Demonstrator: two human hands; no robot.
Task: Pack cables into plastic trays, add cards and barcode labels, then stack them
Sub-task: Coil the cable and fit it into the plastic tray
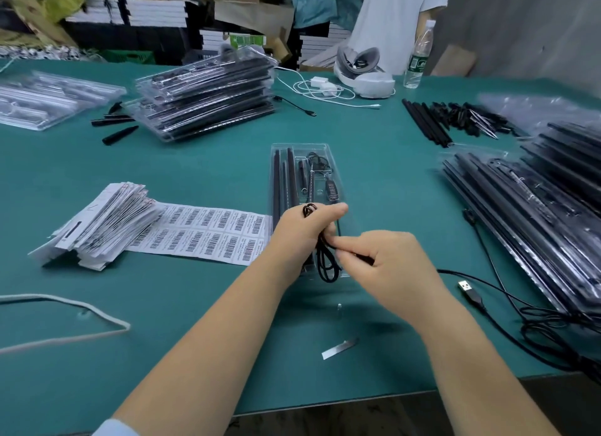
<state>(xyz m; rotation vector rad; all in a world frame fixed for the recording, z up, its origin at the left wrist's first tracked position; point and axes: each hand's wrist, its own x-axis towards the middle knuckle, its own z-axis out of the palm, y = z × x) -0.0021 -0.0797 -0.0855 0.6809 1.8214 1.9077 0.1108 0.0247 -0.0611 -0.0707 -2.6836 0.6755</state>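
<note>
Black cable (326, 264) coiled over clear plastic tray (335, 162). Left hand (304, 229) grips the coil. Right hand (383, 261) fingers pinch its strand.

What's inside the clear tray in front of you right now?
The clear tray holds long black rods on its left side, and a small coiled cable and an inline controller on its right. The hands, gripping a black cable, cover its near end.

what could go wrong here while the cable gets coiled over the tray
1. The coiled black cable, held by the left hand and right hand, may spring loose before it goes into the clear tray.
2. Its hanging loop could snag parts already in the tray.
3. The left forearm is close to the barcode label sheet and might drag it.
</note>
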